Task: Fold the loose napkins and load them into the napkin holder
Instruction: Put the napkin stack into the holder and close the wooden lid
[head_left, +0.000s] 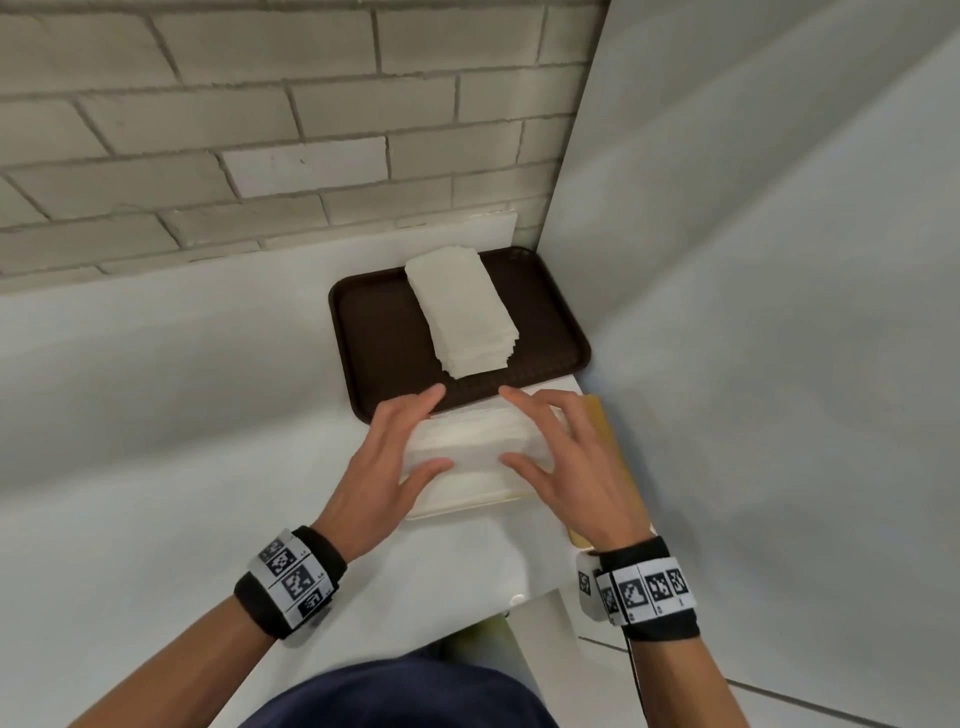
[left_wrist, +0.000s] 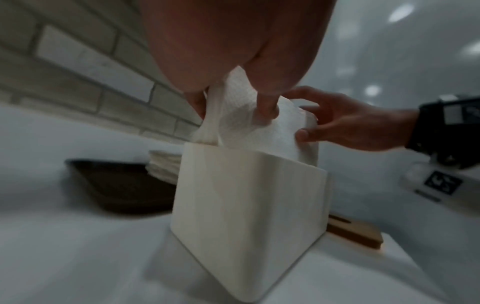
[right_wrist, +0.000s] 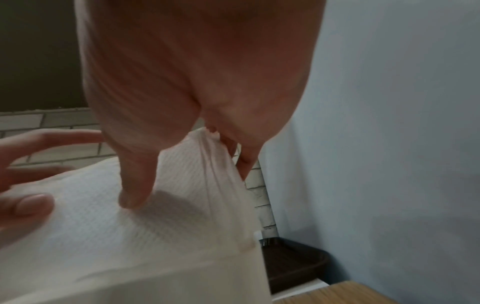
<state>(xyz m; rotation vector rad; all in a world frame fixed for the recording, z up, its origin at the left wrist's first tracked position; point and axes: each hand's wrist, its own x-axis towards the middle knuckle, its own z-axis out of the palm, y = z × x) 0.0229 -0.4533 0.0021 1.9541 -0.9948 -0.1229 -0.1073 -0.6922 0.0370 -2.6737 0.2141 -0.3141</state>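
Note:
A bundle of folded white napkins (head_left: 475, 441) stands upright in the white napkin holder (head_left: 467, 499) in front of me. My left hand (head_left: 436, 426) pinches the bundle's left end, thumb on the near face and fingers behind it. My right hand (head_left: 511, 426) grips the right end the same way. The left wrist view shows the napkins (left_wrist: 259, 131) sticking up out of the holder (left_wrist: 246, 195), with the right hand (left_wrist: 303, 115) at their far edge. In the right wrist view my thumb presses the textured napkin (right_wrist: 103, 226). A stack of loose napkins (head_left: 462, 306) lies on the brown tray (head_left: 384, 332).
The tray sits just behind the holder, in the corner between a brick wall (head_left: 260, 130) and a grey panel (head_left: 753, 260) close on the right. A wooden board (head_left: 608, 431) lies right of the holder. The white counter (head_left: 182, 415) stretches left.

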